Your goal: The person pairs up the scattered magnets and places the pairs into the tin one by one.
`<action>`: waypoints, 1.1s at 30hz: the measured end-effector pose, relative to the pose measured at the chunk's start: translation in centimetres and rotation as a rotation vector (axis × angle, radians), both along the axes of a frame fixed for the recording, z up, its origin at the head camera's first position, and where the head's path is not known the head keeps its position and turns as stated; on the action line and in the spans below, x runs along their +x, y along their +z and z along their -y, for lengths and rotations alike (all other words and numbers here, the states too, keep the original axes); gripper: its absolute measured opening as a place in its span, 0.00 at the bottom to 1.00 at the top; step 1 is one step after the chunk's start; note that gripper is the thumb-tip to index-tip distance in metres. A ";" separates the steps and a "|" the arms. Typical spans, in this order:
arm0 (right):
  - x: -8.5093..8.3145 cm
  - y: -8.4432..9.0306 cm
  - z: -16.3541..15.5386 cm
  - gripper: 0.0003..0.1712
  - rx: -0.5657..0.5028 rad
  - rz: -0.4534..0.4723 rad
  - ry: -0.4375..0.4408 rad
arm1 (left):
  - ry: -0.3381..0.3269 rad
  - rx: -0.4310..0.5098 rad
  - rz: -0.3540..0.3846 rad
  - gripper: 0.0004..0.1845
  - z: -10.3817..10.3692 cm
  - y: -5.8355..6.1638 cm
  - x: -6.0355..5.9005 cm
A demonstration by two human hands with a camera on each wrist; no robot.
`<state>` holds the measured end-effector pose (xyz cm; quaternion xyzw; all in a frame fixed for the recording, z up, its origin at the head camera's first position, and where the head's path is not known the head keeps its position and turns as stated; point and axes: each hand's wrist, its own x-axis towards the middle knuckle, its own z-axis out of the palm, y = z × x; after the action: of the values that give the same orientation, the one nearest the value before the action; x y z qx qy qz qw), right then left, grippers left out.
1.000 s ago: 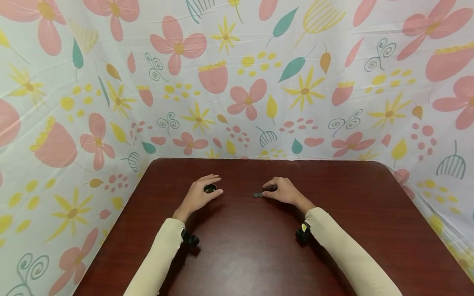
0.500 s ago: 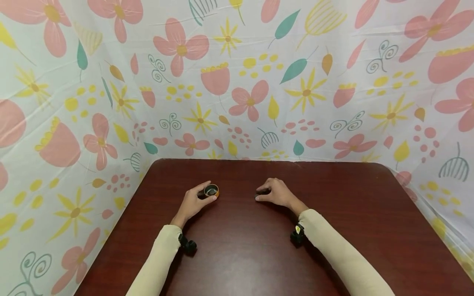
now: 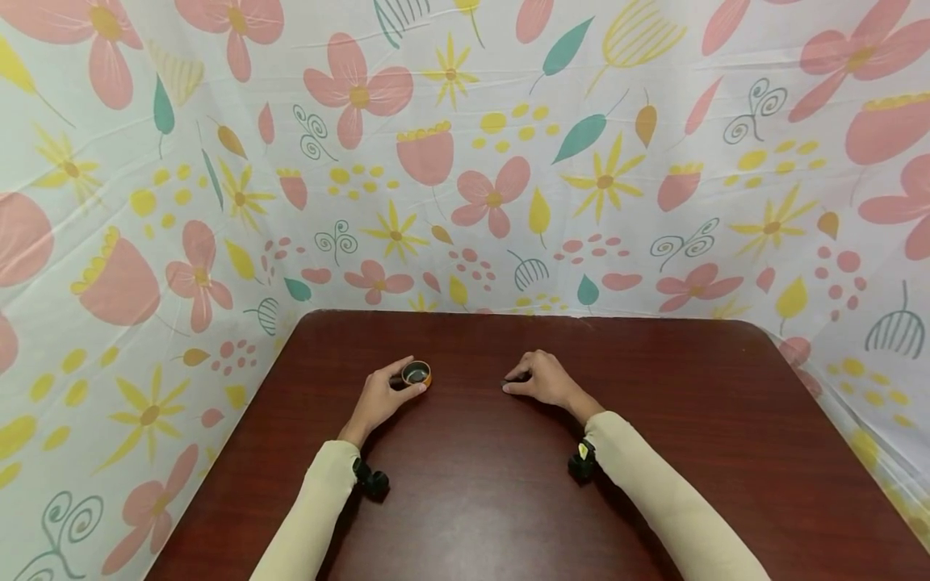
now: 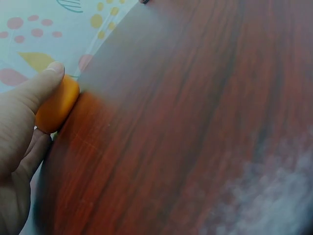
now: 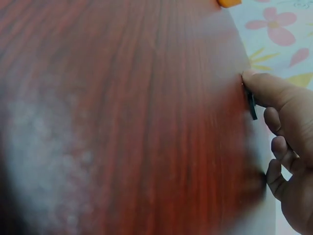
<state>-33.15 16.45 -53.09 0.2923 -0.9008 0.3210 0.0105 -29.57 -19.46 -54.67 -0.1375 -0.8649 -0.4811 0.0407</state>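
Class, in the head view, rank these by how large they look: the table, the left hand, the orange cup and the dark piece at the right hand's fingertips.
1. Table
2. Left hand
3. Orange cup
4. Dark piece, mostly hidden by the right hand, so its full size is unsure.

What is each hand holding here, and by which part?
The left hand grips a small orange cup by its outer side wall. The right hand pinches a thin dark disc by its edge.
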 end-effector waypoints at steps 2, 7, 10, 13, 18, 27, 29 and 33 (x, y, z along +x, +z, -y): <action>-0.1 -0.1 0.0 0.11 0.010 -0.016 0.005 | 0.003 0.003 0.002 0.37 0.0 0.0 0.0; -0.2 0.1 -0.1 0.11 0.010 -0.010 -0.022 | 0.001 0.006 0.009 0.36 -0.2 0.0 0.0; -0.2 0.3 -0.1 0.10 -0.008 -0.010 -0.031 | 0.004 0.007 0.011 0.36 -0.2 0.0 0.0; -0.1 0.5 -0.2 0.09 -0.018 -0.028 -0.028 | 0.009 0.006 0.010 0.37 -0.1 0.0 0.1; 0.0 0.6 -0.6 0.08 -0.013 -0.055 -0.032 | 0.012 0.007 0.011 0.37 -0.1 0.0 0.1; 0.3 0.5 -1.2 0.06 -0.053 -0.060 -0.043 | 0.011 -0.001 0.011 0.36 -0.1 -0.1 0.1; 0.4 0.3 -1.3 0.06 -0.053 -0.056 -0.044 | 0.013 -0.003 0.013 0.37 -0.1 -0.1 0.1; 0.5 0.0 -1.6 0.07 -0.045 -0.047 -0.049 | 0.017 -0.005 0.017 0.37 -0.1 -0.1 0.2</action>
<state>-32.62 18.03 -53.08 0.2774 -0.8997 0.3338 0.0459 -29.39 -19.33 -54.73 -0.1262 -0.8675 -0.4798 0.0369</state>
